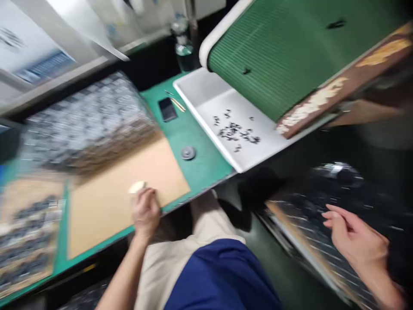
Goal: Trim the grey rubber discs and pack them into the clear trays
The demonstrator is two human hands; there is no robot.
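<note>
My left hand [146, 211] is closed around a small pale, roundish piece [137, 187] above a tan board [106, 206] on the green-topped bench. The piece is too blurred to name more closely. To the right, my right hand [358, 237] hovers over a tray of dark, shiny parts [322, 232]. Its fingers are loosely bent and slightly apart, with nothing visible in them. Beyond that hand sits a shiny dark round object [348, 174], smeared by motion. A grey disc-shaped part [188, 152] lies on the green mat [206, 165].
Stacked clear plastic trays [90, 116] stand behind the board. A board with rows of dark parts [29, 232] is at left. A white tray [206, 92] holds several small black pieces [234, 131] below a green conveyor belt [274, 51]. A dark phone-like slab [167, 109] lies nearby.
</note>
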